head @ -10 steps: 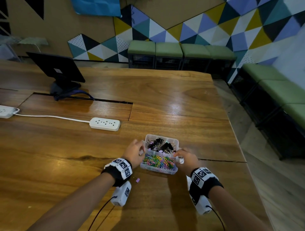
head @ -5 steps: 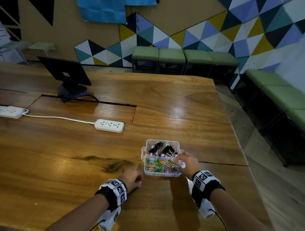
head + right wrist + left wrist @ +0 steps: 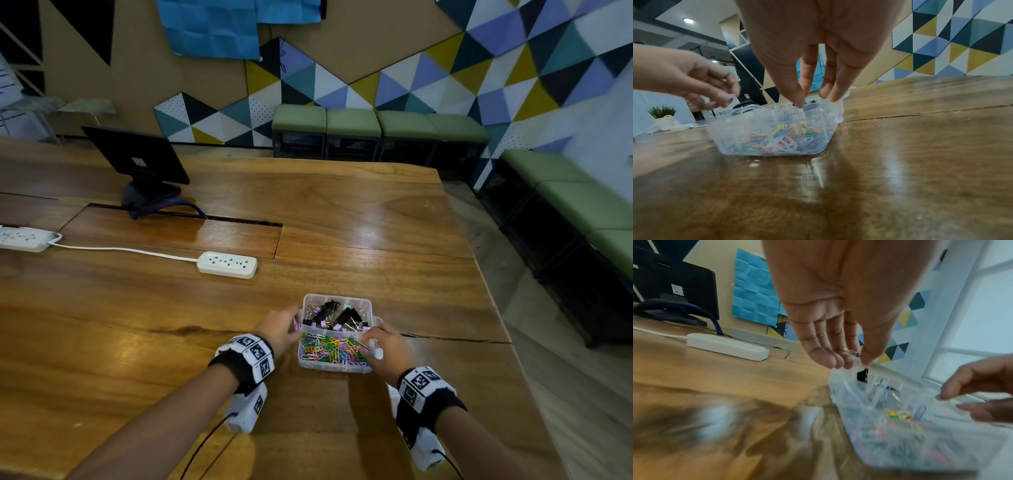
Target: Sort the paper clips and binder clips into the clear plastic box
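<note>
A clear plastic box (image 3: 333, 366) stands on the wooden table, near its right edge. Its far compartment holds black and purple binder clips (image 3: 337, 317). Coloured paper clips (image 3: 334, 349) fill the near one. My left hand (image 3: 281, 325) is at the box's left rim and pinches a small purple binder clip (image 3: 296, 327) between thumb and fingertips. The left wrist view shows that clip (image 3: 856, 353) just above the box (image 3: 900, 426). My right hand (image 3: 383, 346) holds the box's right rim, thumb and fingers on the wall (image 3: 735, 129).
A white power strip (image 3: 227, 264) lies to the far left of the box, with a second one (image 3: 24, 238) at the left edge. Behind them stands a dark monitor (image 3: 137, 157). The table edge (image 3: 493, 308) runs close on the right, and green stools (image 3: 352, 123) line the wall.
My left hand dropped to the table at the box's near left, took the purple binder clip lying there, and came back up to the box's left rim. My right hand stayed on the box.
</note>
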Demonstrator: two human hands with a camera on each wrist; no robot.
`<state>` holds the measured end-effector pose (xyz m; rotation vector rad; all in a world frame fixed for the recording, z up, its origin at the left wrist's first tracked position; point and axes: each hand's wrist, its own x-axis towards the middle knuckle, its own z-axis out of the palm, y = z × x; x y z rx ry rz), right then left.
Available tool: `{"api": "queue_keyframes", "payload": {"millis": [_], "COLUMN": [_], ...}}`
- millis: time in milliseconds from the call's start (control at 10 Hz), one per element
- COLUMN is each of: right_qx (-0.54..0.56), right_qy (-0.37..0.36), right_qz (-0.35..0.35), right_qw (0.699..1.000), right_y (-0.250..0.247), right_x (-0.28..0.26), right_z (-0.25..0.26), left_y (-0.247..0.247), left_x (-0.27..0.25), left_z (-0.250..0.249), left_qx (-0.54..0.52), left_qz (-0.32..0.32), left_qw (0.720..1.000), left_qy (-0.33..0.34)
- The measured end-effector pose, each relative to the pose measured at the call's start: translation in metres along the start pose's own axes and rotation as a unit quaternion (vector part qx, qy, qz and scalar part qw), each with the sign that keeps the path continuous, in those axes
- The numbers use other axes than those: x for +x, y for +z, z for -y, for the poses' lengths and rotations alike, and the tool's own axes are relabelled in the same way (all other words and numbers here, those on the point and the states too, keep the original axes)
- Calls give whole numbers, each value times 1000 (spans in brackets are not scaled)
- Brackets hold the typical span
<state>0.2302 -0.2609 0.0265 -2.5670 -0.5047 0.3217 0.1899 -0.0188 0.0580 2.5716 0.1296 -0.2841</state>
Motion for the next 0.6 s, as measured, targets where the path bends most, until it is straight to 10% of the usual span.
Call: {"api": "queue_keyframes", "payload": {"millis": [600], "right_qx": [89], "right_qy": [-12], "right_qz": [-30], "right_qw": [996], "right_y": [-12], "right_x": [-38], "right_z": [-10], "left_y": [5], "left_x": [-4], "left_z": [16], "left_qx": [-46], "left_qz": [-22], "left_qw": [998], "left_qy": [-43]}}
